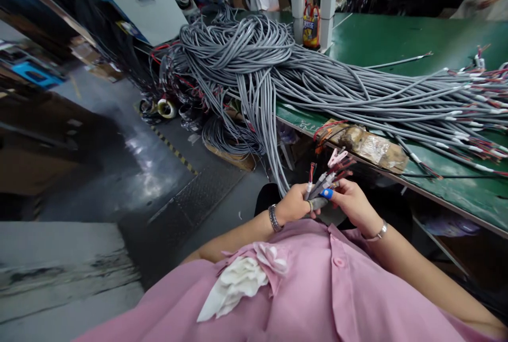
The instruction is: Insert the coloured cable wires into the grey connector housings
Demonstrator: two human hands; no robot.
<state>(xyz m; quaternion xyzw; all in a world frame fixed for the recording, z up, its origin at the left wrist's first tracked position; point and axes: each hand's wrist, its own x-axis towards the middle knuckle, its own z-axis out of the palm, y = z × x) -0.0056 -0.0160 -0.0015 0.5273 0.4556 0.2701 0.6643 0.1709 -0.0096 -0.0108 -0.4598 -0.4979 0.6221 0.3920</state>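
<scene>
- Two-handed, apparently grouping long grey plastic-sheathed cables [270, 135], draped off green tabletop [377, 40];
- clamping these between fingers of left hand [292, 205]; touching ends with right hand [359, 205], finger closure unclear;
- calling for steady grip.

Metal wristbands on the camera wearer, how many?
2. A linked band sits around the wrist of the left hand, and a slimmer band around the wrist of the right hand. Both wrists are in plain view.
</scene>
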